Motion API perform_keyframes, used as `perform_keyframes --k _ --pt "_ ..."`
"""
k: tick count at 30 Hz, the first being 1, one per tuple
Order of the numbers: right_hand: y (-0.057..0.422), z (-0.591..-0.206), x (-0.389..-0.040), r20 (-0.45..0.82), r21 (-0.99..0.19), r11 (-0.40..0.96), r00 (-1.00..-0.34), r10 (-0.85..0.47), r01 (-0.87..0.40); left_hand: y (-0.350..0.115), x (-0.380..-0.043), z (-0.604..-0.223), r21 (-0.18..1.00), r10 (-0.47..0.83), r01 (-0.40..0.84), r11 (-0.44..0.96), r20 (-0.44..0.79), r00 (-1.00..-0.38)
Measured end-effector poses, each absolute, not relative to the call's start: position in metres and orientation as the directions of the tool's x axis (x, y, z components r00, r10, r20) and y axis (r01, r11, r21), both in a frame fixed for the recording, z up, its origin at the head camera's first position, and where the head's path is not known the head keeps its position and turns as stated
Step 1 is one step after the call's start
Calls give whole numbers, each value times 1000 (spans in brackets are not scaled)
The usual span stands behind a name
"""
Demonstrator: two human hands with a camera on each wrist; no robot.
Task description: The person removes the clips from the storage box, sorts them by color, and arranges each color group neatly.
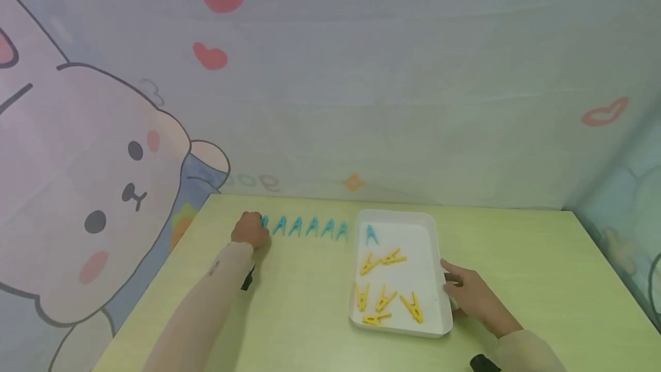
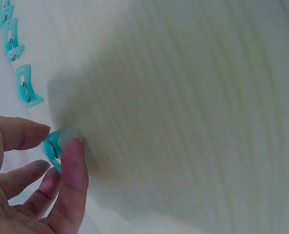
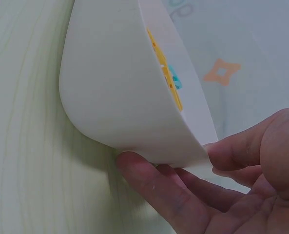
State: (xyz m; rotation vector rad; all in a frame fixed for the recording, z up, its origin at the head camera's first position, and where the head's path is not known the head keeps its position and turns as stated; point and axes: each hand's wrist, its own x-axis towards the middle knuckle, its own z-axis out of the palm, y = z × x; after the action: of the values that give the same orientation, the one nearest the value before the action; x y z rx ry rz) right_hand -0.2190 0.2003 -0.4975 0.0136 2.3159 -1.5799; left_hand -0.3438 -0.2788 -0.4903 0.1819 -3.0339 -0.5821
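Note:
At the left end of a row, my left hand (image 1: 251, 230) pinches a blue clothespin (image 2: 52, 148) between thumb and fingers, right at the tabletop. To its right stretch several more blue clothespins (image 1: 312, 226), evenly spaced with their legs toward me. My right hand (image 1: 467, 293) grips the right side of a white tray (image 1: 443, 309), its thumb at the rim and its fingers against the outer wall. Inside the tray, one blue clothespin (image 1: 371, 235) lies near the far left corner. Several yellow clothespins (image 1: 385, 298) are scattered nearer to me.
The pale green table (image 1: 299, 303) ends at a cloth backdrop (image 1: 392, 102) printed with hearts and a cartoon rabbit. Black straps (image 1: 484, 363) show at my sleeves.

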Motion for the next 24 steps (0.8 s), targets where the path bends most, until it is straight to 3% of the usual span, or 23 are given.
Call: perform_keyframes --k 6,10,18,24 --pt "201 -500 -220 -280 -901 389 -943 -179 194 -272 -340 -482 384 -167 -136 913 47 -985" --pt "203 -500 -221 -282 -902 382 -943 -174 200 -251 -340 -470 468 -198 -109 877 144 -970" --pt "204 -500 -221 -273 -900 395 -945 -181 184 -185 -332 -435 616 -202 113 780 418 -886" --pt "201 -501 -221 -273 -905 382 -944 -186 187 -146 -324 -418 641 -176 307 703 576 -798"
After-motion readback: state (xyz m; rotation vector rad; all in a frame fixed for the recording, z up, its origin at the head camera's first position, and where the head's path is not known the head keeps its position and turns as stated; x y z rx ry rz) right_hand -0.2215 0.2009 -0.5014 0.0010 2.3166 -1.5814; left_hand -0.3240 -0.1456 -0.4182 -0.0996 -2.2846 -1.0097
